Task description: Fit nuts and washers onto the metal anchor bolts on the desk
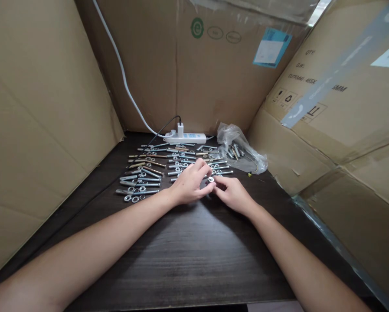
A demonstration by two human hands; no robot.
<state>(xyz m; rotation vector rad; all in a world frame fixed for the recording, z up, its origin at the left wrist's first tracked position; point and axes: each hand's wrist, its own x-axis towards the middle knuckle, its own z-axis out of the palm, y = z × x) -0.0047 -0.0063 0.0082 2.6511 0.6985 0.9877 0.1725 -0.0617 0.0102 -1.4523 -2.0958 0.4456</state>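
My left hand (191, 182) is closed in a pinch at a small, shiny, ring-shaped metal piece (210, 179); whether it is a nut or a washer is too small to tell. From the other side, my right hand (232, 193) brings its thumb and fingertips together at the same piece. Behind and left of the hands, several metal expansion bolts (144, 184) lie in rows on the dark table. Loose nuts (128, 198) and washers (135, 199) are set beside them. My left hand hides part of the right-hand rows.
A clear plastic bag (257, 160) with more bolts (236, 151) lies at the back right. A white power strip (194, 138) with a plugged-in charger (180, 129) sits at the back. A black cable (93, 197) crosses the table's left side. Cardboard walls (214, 86) enclose three sides.
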